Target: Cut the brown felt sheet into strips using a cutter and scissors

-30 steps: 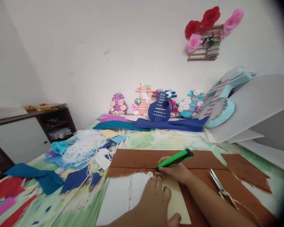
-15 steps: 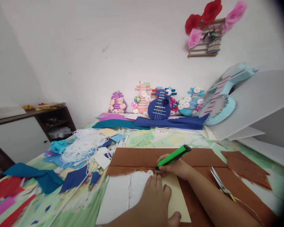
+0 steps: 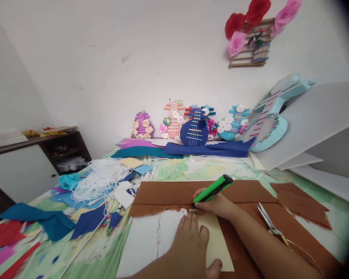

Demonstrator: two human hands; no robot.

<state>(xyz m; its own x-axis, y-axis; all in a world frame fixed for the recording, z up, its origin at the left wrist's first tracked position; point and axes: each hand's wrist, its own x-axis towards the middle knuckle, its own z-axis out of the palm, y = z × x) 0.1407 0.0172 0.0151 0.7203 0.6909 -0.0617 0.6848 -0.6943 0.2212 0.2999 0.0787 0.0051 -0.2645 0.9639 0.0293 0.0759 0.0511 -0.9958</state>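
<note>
My right hand [image 3: 213, 203] is closed around a green marker [image 3: 211, 190] with a black end, tilted with its tip down at the brown sheet [image 3: 165, 192]. Just below it, my left hand [image 3: 189, 244] lies flat with fingers stretched out, pressing on a white sheet [image 3: 144, 240] and a pale yellow sheet [image 3: 216, 244] beside it. These papers lie on top of the brown sheet, whose lower part shows at the right. The marker's tip is close to my left fingertips and partly hidden by my right fingers.
Open scissors [image 3: 273, 226] lie on the brown sheet by my right forearm. A brown scrap [image 3: 304, 203] is further right. White cord [image 3: 100, 180] and coloured scraps [image 3: 88, 223] cover the left side. Decorated paper lutes [image 3: 194, 130] stand against the wall, with large grey-white boards [image 3: 322, 120] at right.
The whole view has shifted slightly. Both hands keep nearly the same place on the papers, and the marker stays in my right hand.
</note>
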